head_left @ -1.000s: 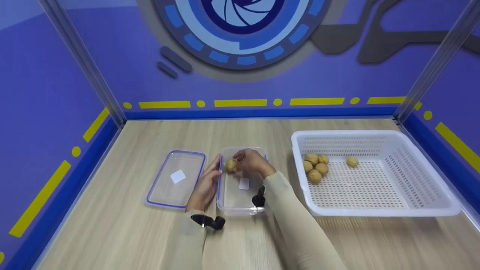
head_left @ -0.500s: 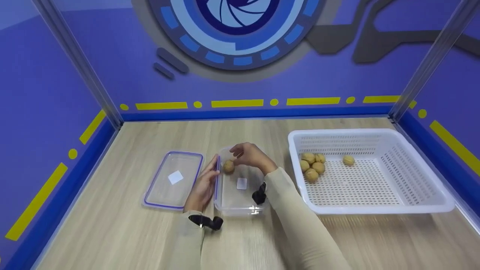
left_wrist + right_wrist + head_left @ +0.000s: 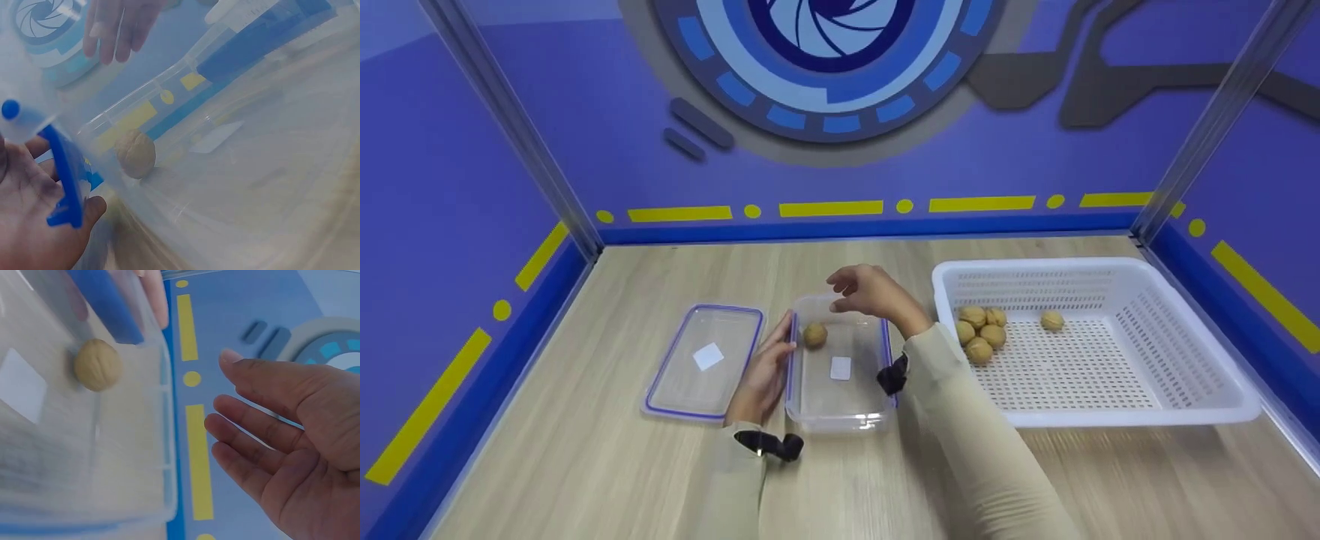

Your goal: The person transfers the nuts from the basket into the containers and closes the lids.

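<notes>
A walnut (image 3: 814,335) lies inside a clear plastic food container (image 3: 851,405), near its left wall. My right hand (image 3: 874,291) hovers over the far right part of that container, its fingers loosely bent with nothing between them. In the right wrist view, the right hand (image 3: 287,433) shows its palm and spread fingers, apart from the walnut (image 3: 98,364). Along the container's left side rests my left hand (image 3: 765,375), fingers extended. The left wrist view has the left hand (image 3: 45,208) beside a blue latch flap (image 3: 67,174), and the walnut (image 3: 135,153) past the wall.
Left of the container lies its clear lid (image 3: 675,390) with a blue-purple seal and a white label. To the right stands a white perforated basket (image 3: 1099,416) with several walnuts (image 3: 979,350) grouped at its left and a single walnut (image 3: 1052,320) apart. Printed panels (image 3: 840,172) enclose the table.
My right hand has let go of the walnut, then risen and moved away to the right. The walnut stays by the left wall. The left hand keeps its place on the container.
</notes>
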Demonstrator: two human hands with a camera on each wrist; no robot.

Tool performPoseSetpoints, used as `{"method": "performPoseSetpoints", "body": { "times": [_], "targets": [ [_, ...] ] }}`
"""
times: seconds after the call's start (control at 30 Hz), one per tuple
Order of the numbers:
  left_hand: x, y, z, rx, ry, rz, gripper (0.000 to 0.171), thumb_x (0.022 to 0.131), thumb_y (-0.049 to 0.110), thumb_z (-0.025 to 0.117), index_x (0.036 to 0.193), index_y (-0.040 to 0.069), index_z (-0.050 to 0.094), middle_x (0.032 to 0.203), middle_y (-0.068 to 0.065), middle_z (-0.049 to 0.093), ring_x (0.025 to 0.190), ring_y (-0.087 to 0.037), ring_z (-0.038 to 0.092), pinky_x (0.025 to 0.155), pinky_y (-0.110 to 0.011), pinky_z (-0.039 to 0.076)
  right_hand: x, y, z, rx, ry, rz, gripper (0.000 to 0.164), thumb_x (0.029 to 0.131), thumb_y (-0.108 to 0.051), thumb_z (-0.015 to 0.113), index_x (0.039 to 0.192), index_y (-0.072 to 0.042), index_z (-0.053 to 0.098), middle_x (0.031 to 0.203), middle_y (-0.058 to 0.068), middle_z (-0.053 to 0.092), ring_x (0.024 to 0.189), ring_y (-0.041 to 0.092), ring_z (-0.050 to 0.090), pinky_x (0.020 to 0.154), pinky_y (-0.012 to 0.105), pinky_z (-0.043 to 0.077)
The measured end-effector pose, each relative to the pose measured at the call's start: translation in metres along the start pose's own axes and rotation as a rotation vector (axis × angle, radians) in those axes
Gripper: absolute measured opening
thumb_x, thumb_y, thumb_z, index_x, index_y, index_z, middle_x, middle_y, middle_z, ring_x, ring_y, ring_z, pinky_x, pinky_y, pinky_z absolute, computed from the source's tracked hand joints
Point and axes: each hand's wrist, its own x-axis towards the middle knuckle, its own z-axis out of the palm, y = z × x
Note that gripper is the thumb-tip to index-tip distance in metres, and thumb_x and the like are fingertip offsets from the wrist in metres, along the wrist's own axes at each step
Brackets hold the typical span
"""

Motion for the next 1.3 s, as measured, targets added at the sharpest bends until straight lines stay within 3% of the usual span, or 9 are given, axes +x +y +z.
{"method": "performPoseSetpoints", "body": {
  "times": [0.73,1.3],
  "targets": [
    [-0.001,0.002,0.0,-0.026,-0.008,-0.01,0.065,0.091,-0.005,0.036,0.151,-0.002,0.012,0.162,-0.012,-0.001,0.149,-0.026,-0.009,0.123,-0.037,-0.006,-0.024,0.012,-0.06,-0.004,-0.007,-0.04,0.046,0.08,-0.013,0.075,0.122,0.001,0.062,0.114,0.022,0.067,0.108,0.034,0.064,0.095,0.045,0.053],
    [0.0,0.0,-0.001,-0.016,0.0,-0.012,0.065,0.091,-0.005,0.036,0.151,0.001,0.014,0.162,-0.01,-0.001,0.149,-0.026,-0.009,0.123,-0.037,-0.006,-0.045,0.041,-0.092,-0.057,-0.016,-0.037,0.046,0.084,-0.019,0.072,0.127,-0.007,0.061,0.12,0.017,0.066,0.113,0.032,0.062,0.096,0.048,0.052]
  ]
}}
